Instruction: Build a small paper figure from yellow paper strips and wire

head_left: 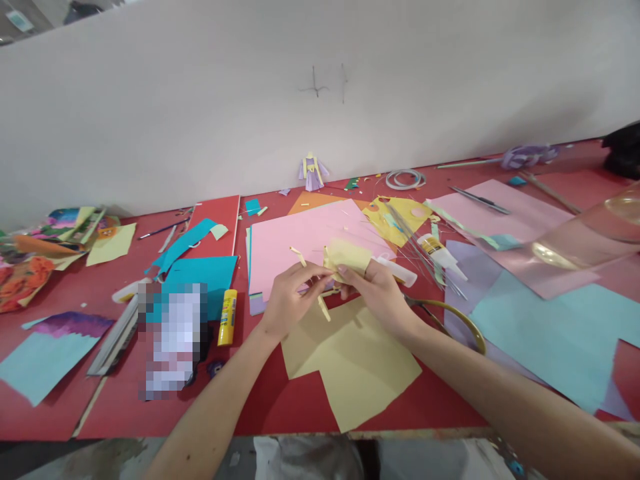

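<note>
Over the middle of the table, my left hand (293, 299) and my right hand (383, 293) meet at a small piece of pale yellow paper (349, 253). My right hand grips the paper between thumb and fingers. The fingertips of my left hand pinch at its left edge, where narrow rolled bits show; their exact shape is partly hidden by the fingers. A thin pale yellow strip (324, 309) hangs below my left fingers. Underneath lies a larger pale yellow sheet (365, 363) with a notched corner, and behind it a pink sheet (295, 233).
Scissors with a yellow handle (479, 327) lie beside my right wrist, near a white glue bottle (443, 255). A yellow glue stick (227, 317) stands left of my left hand. A small paper dress figure (313, 173) leans on the wall. Blue sheets (550, 333) lie right.
</note>
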`<state>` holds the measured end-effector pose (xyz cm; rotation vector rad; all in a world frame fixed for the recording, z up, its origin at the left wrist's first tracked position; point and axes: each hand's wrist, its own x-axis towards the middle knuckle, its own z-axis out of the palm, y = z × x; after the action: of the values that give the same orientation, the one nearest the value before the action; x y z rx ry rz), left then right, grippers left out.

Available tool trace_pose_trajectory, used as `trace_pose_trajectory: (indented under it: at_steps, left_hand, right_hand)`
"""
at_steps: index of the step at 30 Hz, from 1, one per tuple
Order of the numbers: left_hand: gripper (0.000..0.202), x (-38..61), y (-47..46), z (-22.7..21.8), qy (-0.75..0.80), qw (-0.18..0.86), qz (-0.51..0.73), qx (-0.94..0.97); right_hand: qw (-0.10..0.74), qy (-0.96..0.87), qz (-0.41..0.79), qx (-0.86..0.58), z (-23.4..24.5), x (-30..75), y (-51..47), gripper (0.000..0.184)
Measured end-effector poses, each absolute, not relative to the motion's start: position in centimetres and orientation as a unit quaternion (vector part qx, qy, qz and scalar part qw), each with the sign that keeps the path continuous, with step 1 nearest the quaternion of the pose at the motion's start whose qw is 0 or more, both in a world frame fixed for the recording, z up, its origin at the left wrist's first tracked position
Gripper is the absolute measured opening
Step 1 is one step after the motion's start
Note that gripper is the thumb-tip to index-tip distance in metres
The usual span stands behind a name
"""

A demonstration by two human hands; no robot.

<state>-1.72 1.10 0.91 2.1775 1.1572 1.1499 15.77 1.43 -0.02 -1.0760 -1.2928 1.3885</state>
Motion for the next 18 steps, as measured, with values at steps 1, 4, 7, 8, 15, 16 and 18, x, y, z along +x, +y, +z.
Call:
trace_pose_trajectory:
  at_steps: [1, 4, 7, 8, 15, 16, 18]
  left_hand:
    - [0.010, -1.71, 1.10, 0.89, 0.418, 0.207, 0.413, 0.782]
    - [0.011, -1.69, 1.07, 0.82, 0.419, 0.209, 0.415, 0.780]
    - [0.011, -1.63, 1.03, 0.80, 0.418, 0.214, 0.418, 0.777]
    - [0.010, -1.60, 1.01, 0.80, 0.418, 0.216, 0.420, 0.776]
    - [0.010, -1.55, 0.99, 0.87, 0.417, 0.212, 0.420, 0.778]
    - [0.010, -1.57, 1.01, 0.85, 0.417, 0.211, 0.418, 0.779]
    - [0.010, -1.63, 1.03, 0.82, 0.416, 0.210, 0.415, 0.781]
  right_hand:
    - [0.462, -0.527, 0.564, -0.437, -0.03, 15.77, 1.42, 0.030]
    - [0.461, -0.528, 0.563, -0.437, -0.09, 15.77, 1.39, 0.029]
    - [0.458, -0.525, 0.565, -0.442, -0.07, 15.77, 1.35, 0.029]
    - [0.457, -0.524, 0.565, -0.444, -0.03, 15.76, 1.34, 0.029]
    - [0.456, -0.527, 0.569, -0.437, 0.03, 15.65, 1.45, 0.030]
    - [0.454, -0.527, 0.571, -0.436, -0.01, 15.65, 1.47, 0.030]
    - [0.449, -0.529, 0.571, -0.439, -0.11, 15.67, 1.48, 0.030]
